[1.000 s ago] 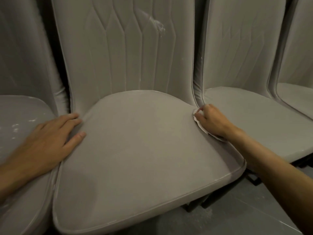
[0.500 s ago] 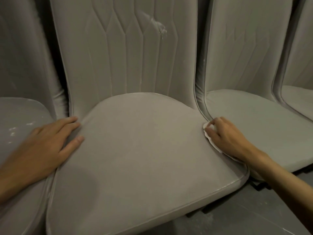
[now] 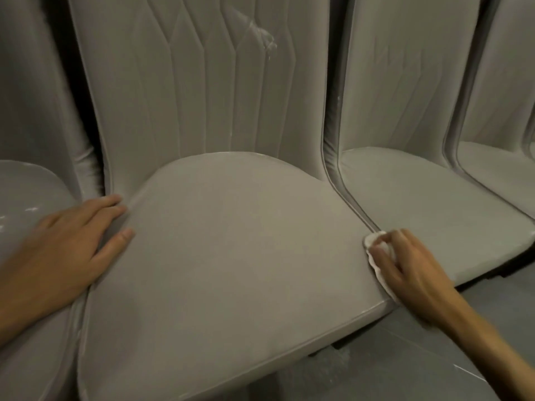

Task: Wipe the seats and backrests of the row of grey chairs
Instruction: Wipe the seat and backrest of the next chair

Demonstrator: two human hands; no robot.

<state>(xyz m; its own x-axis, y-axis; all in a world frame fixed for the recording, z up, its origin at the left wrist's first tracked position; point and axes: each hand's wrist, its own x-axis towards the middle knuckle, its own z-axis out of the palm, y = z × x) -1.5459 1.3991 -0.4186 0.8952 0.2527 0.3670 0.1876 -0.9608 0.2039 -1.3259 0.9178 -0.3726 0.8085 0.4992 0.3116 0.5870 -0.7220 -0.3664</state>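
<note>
Cloth [image 3: 379, 266] sits bunched under my right hand [image 3: 411, 273], fingers curled and pinching it against the right edge of the middle seat [image 3: 225, 256], near the front corner. What shows of it is a white strip running along that edge, from my fingertips back toward my wrist; the rest is hidden under my palm. Just beyond my fingertips is the narrow seam where this seat meets the next seat [image 3: 428, 204] to the right; the two are touching or nearly so, and I cannot tell which. Behind my wrist the seat's front edge drops off to the floor [image 3: 405, 369].

My left hand [image 3: 66, 241] lies flat with fingers spread on the seat's left edge, fingertips pointing toward the backrest [image 3: 199, 82], its heel over the gap to the chair [image 3: 26, 192] on the left. Between my two hands the whole seat surface lies bare. The backrest rises upright beyond, with a white smear [image 3: 262, 39] high up on it.
</note>
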